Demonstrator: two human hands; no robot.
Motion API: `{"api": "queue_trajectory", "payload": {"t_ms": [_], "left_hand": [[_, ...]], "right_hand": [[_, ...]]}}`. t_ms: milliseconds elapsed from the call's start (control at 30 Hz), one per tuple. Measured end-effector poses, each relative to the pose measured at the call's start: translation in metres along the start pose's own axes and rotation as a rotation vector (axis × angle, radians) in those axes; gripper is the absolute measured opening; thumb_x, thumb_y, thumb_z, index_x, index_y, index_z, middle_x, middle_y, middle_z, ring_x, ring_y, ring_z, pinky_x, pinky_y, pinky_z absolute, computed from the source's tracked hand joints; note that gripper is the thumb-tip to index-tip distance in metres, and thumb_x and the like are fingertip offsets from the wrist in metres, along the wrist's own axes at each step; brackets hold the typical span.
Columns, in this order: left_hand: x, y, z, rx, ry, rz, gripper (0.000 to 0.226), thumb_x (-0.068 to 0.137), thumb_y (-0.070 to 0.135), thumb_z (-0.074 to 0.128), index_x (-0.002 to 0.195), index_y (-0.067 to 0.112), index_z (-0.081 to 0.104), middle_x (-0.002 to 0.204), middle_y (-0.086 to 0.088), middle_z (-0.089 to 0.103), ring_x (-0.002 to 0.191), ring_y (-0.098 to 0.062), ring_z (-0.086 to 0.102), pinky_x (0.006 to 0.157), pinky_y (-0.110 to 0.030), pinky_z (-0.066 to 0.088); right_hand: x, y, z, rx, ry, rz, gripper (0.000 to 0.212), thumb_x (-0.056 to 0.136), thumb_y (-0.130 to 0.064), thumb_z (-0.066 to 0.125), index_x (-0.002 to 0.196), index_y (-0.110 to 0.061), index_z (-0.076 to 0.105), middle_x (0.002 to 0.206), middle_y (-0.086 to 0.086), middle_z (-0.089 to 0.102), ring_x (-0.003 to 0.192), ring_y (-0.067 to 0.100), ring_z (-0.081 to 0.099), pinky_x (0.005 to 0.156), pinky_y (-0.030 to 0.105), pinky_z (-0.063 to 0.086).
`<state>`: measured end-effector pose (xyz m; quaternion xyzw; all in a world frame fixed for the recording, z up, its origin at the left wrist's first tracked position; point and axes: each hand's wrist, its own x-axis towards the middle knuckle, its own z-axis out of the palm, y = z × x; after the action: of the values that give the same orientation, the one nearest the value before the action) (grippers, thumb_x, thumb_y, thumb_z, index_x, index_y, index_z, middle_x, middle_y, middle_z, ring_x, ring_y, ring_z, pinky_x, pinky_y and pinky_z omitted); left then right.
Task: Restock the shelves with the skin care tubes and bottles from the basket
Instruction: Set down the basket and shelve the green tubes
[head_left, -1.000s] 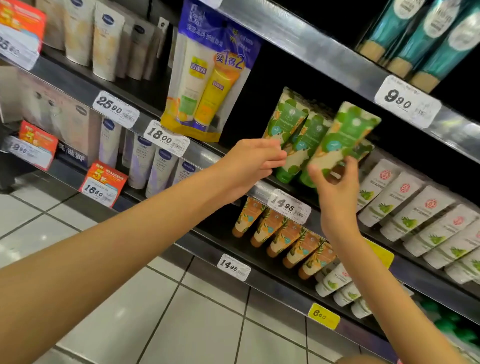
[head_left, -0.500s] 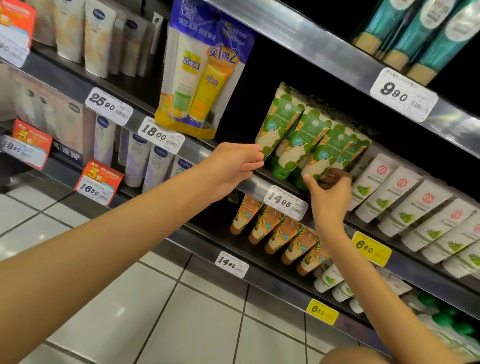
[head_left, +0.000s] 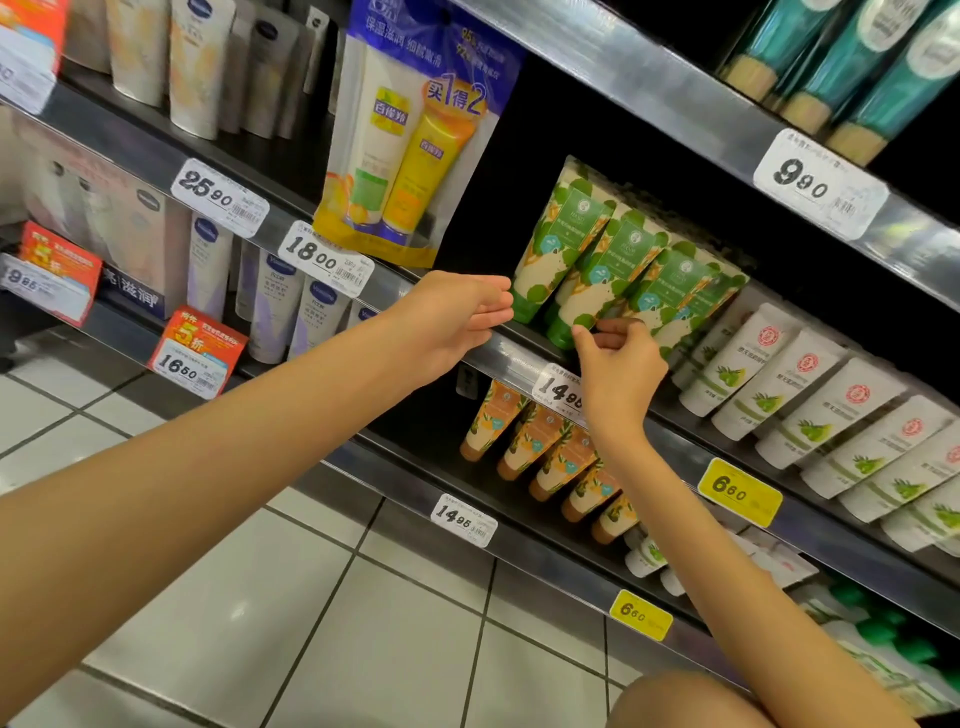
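Note:
Several green-and-cream leaf-print tubes (head_left: 556, 244) stand cap-down in a row on the middle shelf (head_left: 511, 358). My right hand (head_left: 618, 364) is at the foot of this row, thumb and curled fingers pinching the lower end of one green tube (head_left: 670, 280) that stands among the others. My left hand (head_left: 457, 317) reaches in from the left with fairly straight fingers. Its fingertips touch the base of the leftmost tube. The basket is out of view.
White tubes (head_left: 779, 384) fill the shelf to the right, and orange tubes (head_left: 540, 447) line the shelf below. A blue-and-yellow twin pack (head_left: 405, 145) hangs left of the green row, with teal tubes (head_left: 831, 57) above. Price tags line the shelf rails. My knee (head_left: 680, 701) shows bottom right.
My right hand has lowered the green tube from in front of the shelf into the row. My left hand slid right until its fingertips met the leftmost tube's base.

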<state>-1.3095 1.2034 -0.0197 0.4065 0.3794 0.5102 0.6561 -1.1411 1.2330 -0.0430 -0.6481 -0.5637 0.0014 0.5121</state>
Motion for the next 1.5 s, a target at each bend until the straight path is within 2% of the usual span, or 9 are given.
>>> {"api": "queue_trajectory", "payload": {"t_ms": [233, 433, 633, 867, 967, 1067, 1200, 1333, 1500], "left_hand": [[-0.002, -0.003, -0.007, 0.018, -0.007, -0.025, 0.041, 0.093, 0.002, 0.043, 0.134, 0.004, 0.043, 0.135, -0.012, 0.050, 0.123, -0.020, 0.050, 0.107, -0.032, 0.034], [-0.002, -0.002, -0.011, 0.013, 0.003, -0.015, 0.040, 0.094, 0.002, 0.043, 0.134, 0.004, 0.043, 0.136, -0.013, 0.049, 0.123, -0.020, 0.050, 0.107, -0.032, 0.034], [-0.004, -0.002, -0.009, 0.007, 0.001, -0.021, 0.039, 0.093, 0.001, 0.043, 0.133, 0.004, 0.044, 0.134, -0.012, 0.051, 0.122, -0.020, 0.051, 0.106, -0.032, 0.035], [-0.012, 0.004, -0.017, 0.092, 0.012, -0.003, 0.038, 0.095, 0.004, 0.043, 0.133, 0.004, 0.044, 0.133, -0.013, 0.052, 0.117, -0.017, 0.054, 0.102, -0.028, 0.037], [-0.045, 0.013, -0.055, 0.291, 0.107, 0.074, 0.029, 0.094, 0.007, 0.047, 0.122, 0.005, 0.054, 0.117, -0.013, 0.060, 0.106, -0.016, 0.057, 0.100, -0.026, 0.039], [-0.124, 0.016, -0.131, 0.510, 0.288, 0.246, 0.017, 0.089, 0.001, 0.052, 0.100, 0.009, 0.061, 0.090, -0.006, 0.066, 0.082, -0.002, 0.062, 0.083, -0.010, 0.045], [-0.283, 0.006, -0.245, 0.730, 0.758, 0.189, 0.023, 0.089, 0.002, 0.052, 0.090, 0.021, 0.064, 0.080, 0.011, 0.070, 0.078, 0.007, 0.063, 0.076, -0.005, 0.045], [-0.408, -0.045, -0.331, 0.876, 1.213, -0.235, 0.020, 0.088, -0.003, 0.050, 0.102, 0.004, 0.063, 0.101, -0.009, 0.066, 0.098, -0.021, 0.061, 0.096, -0.033, 0.043], [-0.458, -0.145, -0.378, 0.921, 1.237, -1.045, 0.045, 0.091, 0.019, 0.051, 0.129, -0.003, 0.042, 0.134, -0.024, 0.043, 0.119, -0.037, 0.046, 0.094, -0.035, 0.038]], "right_hand": [[0.001, -0.001, 0.002, 0.058, 0.046, 0.021, 0.019, 0.083, -0.015, 0.067, 0.094, -0.001, 0.063, 0.076, 0.000, 0.057, 0.060, -0.002, 0.047, 0.055, 0.000, 0.039], [0.012, 0.013, -0.015, 0.014, 0.185, 0.214, 0.045, 0.080, -0.024, 0.070, 0.111, -0.002, 0.046, 0.114, 0.016, 0.051, 0.102, 0.028, 0.050, 0.089, 0.038, 0.045], [0.011, 0.022, -0.010, 0.034, 0.060, 0.220, 0.037, 0.083, -0.024, 0.068, 0.109, -0.002, 0.054, 0.091, 0.002, 0.053, 0.080, 0.013, 0.049, 0.067, 0.020, 0.039], [-0.007, -0.008, -0.018, 0.180, 0.126, 0.134, 0.024, 0.088, -0.021, 0.061, 0.104, -0.007, 0.049, 0.094, 0.004, 0.046, 0.082, 0.012, 0.045, 0.076, 0.023, 0.041], [-0.044, -0.054, -0.003, 0.350, -0.209, -0.087, 0.008, 0.092, -0.017, 0.055, 0.096, -0.010, 0.053, 0.082, -0.001, 0.051, 0.071, 0.005, 0.048, 0.066, 0.013, 0.042], [-0.112, -0.114, 0.031, 0.486, -0.705, -0.320, 0.006, 0.091, -0.014, 0.056, 0.097, -0.012, 0.059, 0.085, -0.003, 0.060, 0.081, 0.012, 0.057, 0.072, 0.021, 0.047], [-0.222, -0.192, 0.072, 0.722, -1.351, -0.495, 0.009, 0.087, -0.014, 0.057, 0.092, -0.019, 0.062, 0.086, -0.004, 0.065, 0.083, 0.013, 0.061, 0.079, 0.028, 0.050], [-0.321, -0.246, 0.109, 0.630, -1.803, -0.483, 0.011, 0.090, -0.010, 0.056, 0.088, -0.019, 0.062, 0.086, 0.003, 0.067, 0.081, 0.016, 0.062, 0.082, 0.030, 0.051], [-0.412, -0.248, 0.140, 0.336, -2.056, -0.389, 0.013, 0.094, -0.009, 0.049, 0.090, -0.008, 0.061, 0.083, 0.009, 0.063, 0.068, 0.011, 0.057, 0.079, 0.028, 0.052]]}}
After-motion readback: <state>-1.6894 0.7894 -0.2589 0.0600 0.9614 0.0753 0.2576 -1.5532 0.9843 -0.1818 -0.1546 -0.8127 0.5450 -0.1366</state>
